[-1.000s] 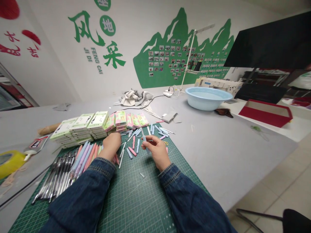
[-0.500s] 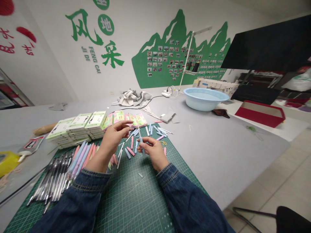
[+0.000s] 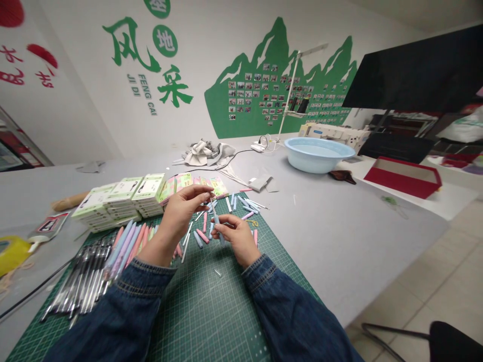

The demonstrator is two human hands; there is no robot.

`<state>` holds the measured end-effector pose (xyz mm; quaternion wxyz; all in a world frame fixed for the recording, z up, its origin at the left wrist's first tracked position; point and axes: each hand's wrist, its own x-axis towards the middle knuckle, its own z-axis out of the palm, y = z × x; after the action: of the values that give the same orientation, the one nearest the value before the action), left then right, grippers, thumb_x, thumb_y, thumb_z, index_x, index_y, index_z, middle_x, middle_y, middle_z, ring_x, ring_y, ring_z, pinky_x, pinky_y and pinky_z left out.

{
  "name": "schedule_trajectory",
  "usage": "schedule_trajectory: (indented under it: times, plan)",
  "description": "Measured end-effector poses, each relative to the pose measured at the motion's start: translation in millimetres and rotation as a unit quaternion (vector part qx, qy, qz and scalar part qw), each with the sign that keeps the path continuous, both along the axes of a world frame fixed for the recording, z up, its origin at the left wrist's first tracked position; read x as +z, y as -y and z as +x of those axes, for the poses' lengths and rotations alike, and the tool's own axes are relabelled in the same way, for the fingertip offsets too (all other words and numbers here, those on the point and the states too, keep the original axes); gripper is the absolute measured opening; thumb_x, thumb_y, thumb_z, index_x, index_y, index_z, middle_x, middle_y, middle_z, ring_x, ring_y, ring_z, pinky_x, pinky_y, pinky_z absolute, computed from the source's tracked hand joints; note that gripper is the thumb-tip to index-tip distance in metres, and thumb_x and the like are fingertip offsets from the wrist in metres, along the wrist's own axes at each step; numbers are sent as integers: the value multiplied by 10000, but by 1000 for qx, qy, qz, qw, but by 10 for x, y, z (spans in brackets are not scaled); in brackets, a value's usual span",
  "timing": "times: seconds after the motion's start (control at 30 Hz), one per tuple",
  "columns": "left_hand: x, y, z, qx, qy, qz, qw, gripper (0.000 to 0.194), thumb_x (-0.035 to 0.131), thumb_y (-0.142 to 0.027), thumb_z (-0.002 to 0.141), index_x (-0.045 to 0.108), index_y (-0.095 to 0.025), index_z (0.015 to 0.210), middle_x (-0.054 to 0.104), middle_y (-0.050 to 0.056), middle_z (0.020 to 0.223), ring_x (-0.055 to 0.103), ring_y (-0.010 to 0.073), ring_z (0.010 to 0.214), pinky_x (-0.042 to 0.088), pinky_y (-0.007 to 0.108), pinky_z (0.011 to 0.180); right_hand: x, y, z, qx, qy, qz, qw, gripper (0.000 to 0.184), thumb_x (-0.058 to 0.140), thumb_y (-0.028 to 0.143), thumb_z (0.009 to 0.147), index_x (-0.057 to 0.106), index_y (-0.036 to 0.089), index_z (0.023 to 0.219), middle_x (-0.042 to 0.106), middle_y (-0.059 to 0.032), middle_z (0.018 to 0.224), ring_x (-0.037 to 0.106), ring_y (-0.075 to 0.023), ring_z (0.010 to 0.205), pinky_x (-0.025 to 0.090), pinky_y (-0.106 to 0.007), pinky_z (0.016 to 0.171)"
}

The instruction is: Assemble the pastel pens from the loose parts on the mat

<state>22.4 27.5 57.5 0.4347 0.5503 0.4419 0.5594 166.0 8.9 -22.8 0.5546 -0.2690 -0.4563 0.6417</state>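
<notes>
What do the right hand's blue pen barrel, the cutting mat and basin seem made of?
Blue pen barrel: probably plastic, evenly pastel; finish unclear. Cutting mat: likely matte vinyl, flat, grid-printed. Basin: seemingly smooth plastic, evenly pale, flared rim.

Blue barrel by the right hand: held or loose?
Held: right hand pinches the blue barrel between thumb and fingers, upper end pointing toward left hand.
</notes>
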Motion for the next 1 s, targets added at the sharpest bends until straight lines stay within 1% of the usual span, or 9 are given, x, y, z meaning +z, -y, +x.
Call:
schedule_trajectory:
  times: [0.23,0.37,0.53,0.6,0.7,0.77,0.83,0.9,1.0]
  plan:
    - [-24,-3,2,-6,-19,-2,1000,324,716,-357,682,698,-170,945,701,73,888,646,188,833,522,268,660,2,3,0,-5,2,-5,1000,250,734,311,668,700,168,871,671,-16,687,627,-151,640,519,-300,657]
    - [-19,39,18,-30,-36,-1,999,409,716,-355,693,648,-186,1059,694,62,868,645,198,847,535,288,666,14,5,6,-8,6,-8,1000,243,730,303,673,701,166,872,675,-21,701,634,-153,654,521,-302,674]
    - [-4,114,41,-51,-57,-25,997,340,724,-358,682,644,-167,953,685,79,938,640,207,857,544,298,661,3,-8,18,-9,1,1,1000,238,724,307,683,697,174,878,687,-24,745,639,-156,666,520,-312,689]
    - [-22,128,8,-56,-56,-36,996,372,711,-386,686,637,-180,986,682,80,977,641,213,874,546,307,660,-2,-16,23,-14,1,11,1000,245,727,314,681,698,176,882,690,-25,760,638,-155,668,515,-310,688]
    - [-151,111,-108,10,-123,-55,991,353,622,-438,742,626,-186,989,685,68,896,651,212,804,532,309,615,1,-24,26,-24,7,9,1000,243,732,306,675,700,177,878,690,-24,759,637,-151,660,506,-301,680]
    - [-321,76,-205,92,-275,-82,954,281,582,-423,754,639,-174,871,674,64,752,648,221,700,499,309,582,13,-24,25,-30,8,2,1000,234,734,298,671,700,176,868,688,-22,749,641,-153,660,503,-301,679]
    - [-531,36,-284,129,-479,-103,862,200,601,-363,714,647,-168,730,675,99,704,650,266,714,468,331,618,26,-21,22,-36,5,-7,999,229,738,292,664,699,175,857,687,-22,752,642,-153,658,503,-303,679]
    - [-729,0,-325,111,-585,-114,795,219,585,-362,720,660,-158,689,691,161,756,651,307,789,446,347,662,38,-14,20,-39,2,-12,999,228,741,285,656,698,173,849,687,-22,757,639,-150,649,503,-304,678]
    - [-915,-42,-328,92,-604,-123,782,251,556,-355,744,695,-150,704,699,209,841,650,316,844,431,349,701,48,-4,22,-40,3,-13,999,222,735,278,659,697,171,849,686,-19,741,633,-145,633,500,-300,670]
